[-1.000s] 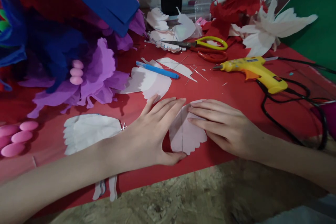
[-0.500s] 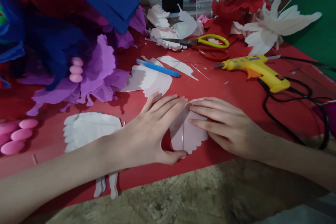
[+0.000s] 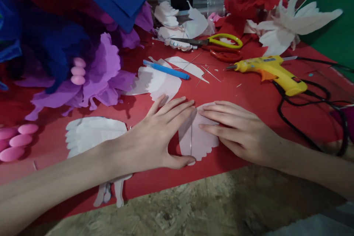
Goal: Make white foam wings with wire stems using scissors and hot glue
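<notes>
A pale pinkish-white petal cutout point(image 3: 203, 138) with a scalloped lower edge lies flat on the red sheet point(image 3: 155, 180). Along its left part runs a thin straight wire point(image 3: 191, 132). My left hand point(image 3: 168, 132) is spread with the palm down, its thumb at the petal's lower left corner by the wire's end and its fingertips by the top edge. From the other side, my right hand point(image 3: 238, 132) rests its outstretched fingers flat on the petal's right half. Left of my left wrist sits a stack of white scalloped petals point(image 3: 94, 132), partly hidden under my forearm.
A yellow glue gun point(image 3: 272, 72) with a black cord lies at right. Scissors point(image 3: 218, 42), a blue marker point(image 3: 166, 69), loose wires and white cutouts point(image 3: 160, 84) lie behind my hands. Purple paper petals point(image 3: 99, 70) and pink egg-shaped pieces point(image 3: 20, 140) are at left.
Both hands keep almost the same pose on the petal. The whole view has shifted slightly, and my left hand sits a little farther left.
</notes>
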Demonstrator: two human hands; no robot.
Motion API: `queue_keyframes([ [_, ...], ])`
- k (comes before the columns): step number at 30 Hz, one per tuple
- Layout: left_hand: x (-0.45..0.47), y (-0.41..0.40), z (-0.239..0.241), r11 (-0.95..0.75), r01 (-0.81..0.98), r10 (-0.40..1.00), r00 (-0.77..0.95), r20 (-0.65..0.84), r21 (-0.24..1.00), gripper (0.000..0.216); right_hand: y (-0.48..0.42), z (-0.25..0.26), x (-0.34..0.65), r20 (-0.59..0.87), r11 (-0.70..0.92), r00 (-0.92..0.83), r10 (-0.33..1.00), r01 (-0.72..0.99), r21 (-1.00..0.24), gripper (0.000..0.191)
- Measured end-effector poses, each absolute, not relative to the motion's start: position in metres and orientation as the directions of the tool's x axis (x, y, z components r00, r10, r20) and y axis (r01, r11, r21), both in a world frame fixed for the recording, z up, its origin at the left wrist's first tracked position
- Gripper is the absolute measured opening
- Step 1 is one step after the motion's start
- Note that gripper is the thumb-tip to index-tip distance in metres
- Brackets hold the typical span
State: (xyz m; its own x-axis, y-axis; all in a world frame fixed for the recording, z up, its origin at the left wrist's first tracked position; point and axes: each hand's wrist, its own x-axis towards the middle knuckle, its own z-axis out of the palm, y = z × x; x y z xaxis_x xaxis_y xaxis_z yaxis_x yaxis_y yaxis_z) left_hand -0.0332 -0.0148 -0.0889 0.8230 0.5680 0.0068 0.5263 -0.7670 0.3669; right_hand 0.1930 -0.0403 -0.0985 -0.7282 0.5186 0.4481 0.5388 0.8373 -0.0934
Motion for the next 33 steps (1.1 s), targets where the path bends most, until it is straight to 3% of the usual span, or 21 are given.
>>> queue_keyframes([
  [11, -0.0340, -0.0136, -0.0901, -0.803, 0.497, 0.533, 0.846, 0.022, 0.328, 0.089, -0.0388, -0.0969, 0.1930, 0.437, 0.846, -0.744, 0.505, 0.527, -0.079, 0.026],
  [25, -0.0321, -0.0136, -0.0845, -0.759, 0.531, 0.571, 0.821, -0.008, 0.376, 0.087, -0.0398, -0.0961, 0.1930, 0.425, 0.844, -0.751, 0.506, 0.533, -0.062, 0.027],
  [33, -0.0332, -0.0145, -0.0844, -0.779, 0.514, 0.559, 0.829, 0.027, 0.360, 0.064, -0.0387, -0.0960, 0.1936, 0.408, 0.840, -0.755, 0.514, 0.539, -0.060, 0.028],
])
